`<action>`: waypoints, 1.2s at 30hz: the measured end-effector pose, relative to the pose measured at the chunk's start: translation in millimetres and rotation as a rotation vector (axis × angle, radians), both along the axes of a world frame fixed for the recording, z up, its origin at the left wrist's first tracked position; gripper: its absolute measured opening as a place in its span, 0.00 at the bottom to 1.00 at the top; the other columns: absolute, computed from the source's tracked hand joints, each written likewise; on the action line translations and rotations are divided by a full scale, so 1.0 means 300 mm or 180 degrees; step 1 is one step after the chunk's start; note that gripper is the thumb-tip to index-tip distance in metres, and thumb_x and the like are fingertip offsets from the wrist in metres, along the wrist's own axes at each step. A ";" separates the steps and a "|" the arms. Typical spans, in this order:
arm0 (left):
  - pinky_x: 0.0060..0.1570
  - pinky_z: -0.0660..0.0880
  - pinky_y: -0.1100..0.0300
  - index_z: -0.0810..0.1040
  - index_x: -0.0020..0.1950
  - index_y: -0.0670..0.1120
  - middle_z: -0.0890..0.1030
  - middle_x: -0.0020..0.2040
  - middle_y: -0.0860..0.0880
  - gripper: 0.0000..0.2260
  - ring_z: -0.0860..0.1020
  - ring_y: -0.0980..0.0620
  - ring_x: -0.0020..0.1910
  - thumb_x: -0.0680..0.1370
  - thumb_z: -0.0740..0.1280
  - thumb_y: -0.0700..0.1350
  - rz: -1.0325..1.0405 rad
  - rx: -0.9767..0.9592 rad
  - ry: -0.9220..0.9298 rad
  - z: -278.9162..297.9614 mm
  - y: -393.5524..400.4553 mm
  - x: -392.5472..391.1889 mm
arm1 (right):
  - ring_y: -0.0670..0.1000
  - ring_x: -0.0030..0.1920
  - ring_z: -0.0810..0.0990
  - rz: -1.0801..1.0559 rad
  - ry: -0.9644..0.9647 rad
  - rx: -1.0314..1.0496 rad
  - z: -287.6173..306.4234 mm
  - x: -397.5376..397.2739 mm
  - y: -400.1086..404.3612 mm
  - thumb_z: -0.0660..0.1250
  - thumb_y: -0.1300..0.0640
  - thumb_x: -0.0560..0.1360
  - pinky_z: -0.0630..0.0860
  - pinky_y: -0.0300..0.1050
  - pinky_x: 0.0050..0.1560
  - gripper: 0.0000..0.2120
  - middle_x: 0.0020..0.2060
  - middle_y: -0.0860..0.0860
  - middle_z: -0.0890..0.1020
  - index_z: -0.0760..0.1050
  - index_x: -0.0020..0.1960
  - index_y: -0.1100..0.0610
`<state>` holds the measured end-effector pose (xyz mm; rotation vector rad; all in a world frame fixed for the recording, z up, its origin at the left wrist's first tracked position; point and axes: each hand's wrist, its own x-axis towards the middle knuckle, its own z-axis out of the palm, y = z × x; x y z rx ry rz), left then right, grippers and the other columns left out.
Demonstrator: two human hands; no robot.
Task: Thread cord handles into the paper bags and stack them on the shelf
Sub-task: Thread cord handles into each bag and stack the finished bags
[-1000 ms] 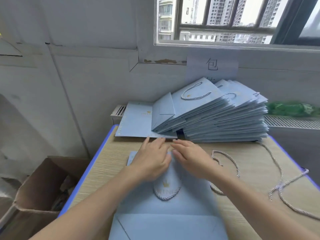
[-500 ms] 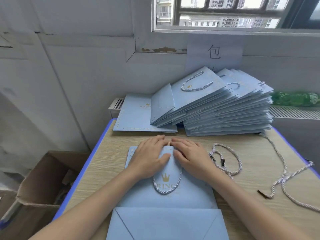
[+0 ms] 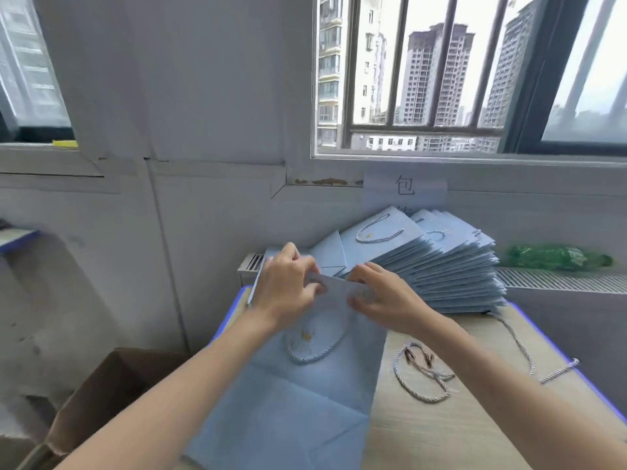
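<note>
Two hands, left hand (image 3: pixel 288 286) and right hand (image 3: pixel 383 300), pinch the top edge of a pale blue paper bag (image 3: pixel 305 385) above a wooden bench (image 3: pixel 441 432); a stack of bags (image 3: pixel 441 266) sits behind, loose cords (image 3: pixel 424 374) beside.

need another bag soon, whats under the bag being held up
Under the held bag only the wooden table edge shows; the rest beneath is covered. Both the left hand and right hand grip its top.

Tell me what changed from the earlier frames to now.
Both hands, left hand and right hand, went from resting flat on the blue bag to gripping its top edge and lifting it off the table, toward the stack of bags. The stack and the loose cords stayed put.
</note>
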<state>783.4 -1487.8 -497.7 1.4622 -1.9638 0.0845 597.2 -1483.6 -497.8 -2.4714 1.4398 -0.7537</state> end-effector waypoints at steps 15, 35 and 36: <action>0.67 0.60 0.57 0.64 0.71 0.46 0.66 0.70 0.45 0.21 0.63 0.47 0.70 0.82 0.54 0.55 0.0234 0.1742 -0.0251 -0.202 -0.153 0.018 | 0.52 0.68 0.64 -0.0404 0.1318 -0.0814 0.007 0.082 -0.175 0.57 0.56 0.78 0.61 0.46 0.66 0.19 0.70 0.52 0.63 0.66 0.69 0.55; 0.68 0.62 0.55 0.61 0.72 0.38 0.63 0.72 0.40 0.36 0.61 0.43 0.72 0.72 0.71 0.54 0.1722 0.2075 0.0957 -0.220 -0.431 0.218 | 0.52 0.66 0.67 -0.0373 0.1838 -0.0555 -0.198 0.224 -0.361 0.53 0.54 0.79 0.59 0.45 0.65 0.16 0.61 0.51 0.73 0.72 0.61 0.57; 0.67 0.63 0.56 0.62 0.72 0.37 0.65 0.71 0.40 0.35 0.63 0.44 0.72 0.72 0.72 0.51 0.1686 0.2068 0.1081 -0.215 -0.427 0.226 | 0.52 0.66 0.67 -0.0394 0.1896 -0.0558 -0.195 0.217 -0.356 0.54 0.54 0.79 0.59 0.45 0.64 0.16 0.61 0.51 0.73 0.72 0.61 0.56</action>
